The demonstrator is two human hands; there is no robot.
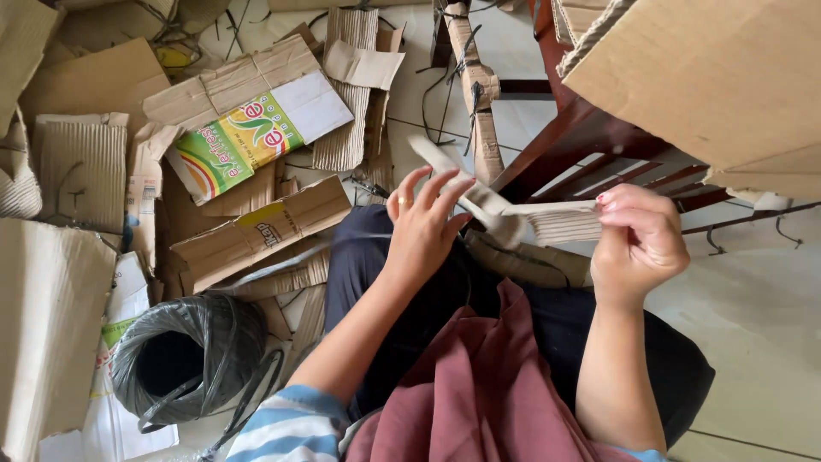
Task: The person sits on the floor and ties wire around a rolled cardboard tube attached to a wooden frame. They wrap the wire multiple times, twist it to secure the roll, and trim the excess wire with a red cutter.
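Note:
My left hand [425, 218] and my right hand [637, 239] hold a folded strip of corrugated cardboard [547, 221] between them, above my lap. The left hand's fingers are spread along the strip's left end, which bends up toward the upper left. The right hand pinches the strip's right end between thumb and fingers. A ring sits on one left finger. I am seated, wearing dark trousers and a maroon cloth [479, 385] lies over my knees.
Cardboard scraps [256, 231] and a printed green and white box panel [256, 133] cover the floor at left. A large spool of black plastic twine [188, 355] lies at lower left. A dark wooden chair frame [590, 141] stands ahead, with a cardboard sheet [718, 77] at upper right.

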